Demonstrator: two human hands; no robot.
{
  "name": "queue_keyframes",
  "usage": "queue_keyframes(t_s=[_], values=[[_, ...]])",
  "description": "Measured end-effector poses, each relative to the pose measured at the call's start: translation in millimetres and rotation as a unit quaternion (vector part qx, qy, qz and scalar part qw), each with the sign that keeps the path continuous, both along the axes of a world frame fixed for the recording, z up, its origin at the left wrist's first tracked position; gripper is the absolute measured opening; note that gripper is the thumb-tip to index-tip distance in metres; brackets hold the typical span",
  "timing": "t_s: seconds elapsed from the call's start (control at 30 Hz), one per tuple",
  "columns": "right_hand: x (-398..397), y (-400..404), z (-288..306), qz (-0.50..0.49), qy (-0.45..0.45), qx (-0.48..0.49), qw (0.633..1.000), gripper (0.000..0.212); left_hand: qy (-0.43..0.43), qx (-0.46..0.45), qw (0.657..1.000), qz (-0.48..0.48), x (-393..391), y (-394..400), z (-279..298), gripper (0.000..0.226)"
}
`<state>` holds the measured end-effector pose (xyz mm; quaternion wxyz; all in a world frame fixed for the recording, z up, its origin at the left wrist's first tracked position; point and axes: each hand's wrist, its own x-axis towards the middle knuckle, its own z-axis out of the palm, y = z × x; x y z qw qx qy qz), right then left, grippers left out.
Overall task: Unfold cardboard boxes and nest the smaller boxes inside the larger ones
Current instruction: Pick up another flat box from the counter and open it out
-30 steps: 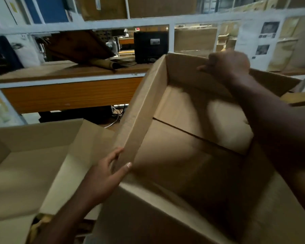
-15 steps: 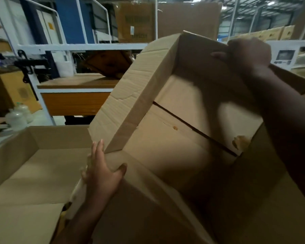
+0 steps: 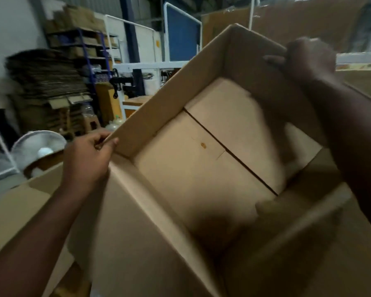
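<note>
An open brown cardboard box (image 3: 201, 159) fills the middle of the view, tilted, with its inside facing me and a dark seam across its bottom flaps. My left hand (image 3: 88, 159) pinches the near left corner of its rim. My right hand (image 3: 306, 61) grips the far right rim from above, blurred by motion. The box's near flap (image 3: 141, 243) hangs toward me. A second, larger open box (image 3: 15, 211) lies at the lower left, partly hidden behind my left arm.
A tall stack of flattened cardboard (image 3: 45, 82) stands at the left by blue shelving (image 3: 88, 52). A white fan (image 3: 39, 146) sits beyond the larger box. A blue panel on a white frame (image 3: 180, 37) and more cardboard sheets (image 3: 298, 20) stand behind.
The view has swung left and the held box has risen and turned. My left hand went from lying flat against the box's side to pinching its rim corner. The right hand kept its grip.
</note>
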<state>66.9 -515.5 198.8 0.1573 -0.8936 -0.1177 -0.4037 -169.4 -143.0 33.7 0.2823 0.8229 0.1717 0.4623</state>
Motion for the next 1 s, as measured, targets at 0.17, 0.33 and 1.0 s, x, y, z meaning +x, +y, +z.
queue_keyframes(t_s=[0.17,0.33,1.0], values=[[13,95,-10,0.133,0.045,0.029,0.99,0.057,0.0,0.018,0.991,0.13,-35,75,16,0.033],[18,193,-11,0.228,0.05,0.013,0.972,0.041,0.03,0.013,0.973,0.227,-61,114,30,0.02],[57,482,-52,0.226,0.008,-0.079,0.971,0.025,0.067,-0.086,0.955,0.276,-62,353,30,0.034]])
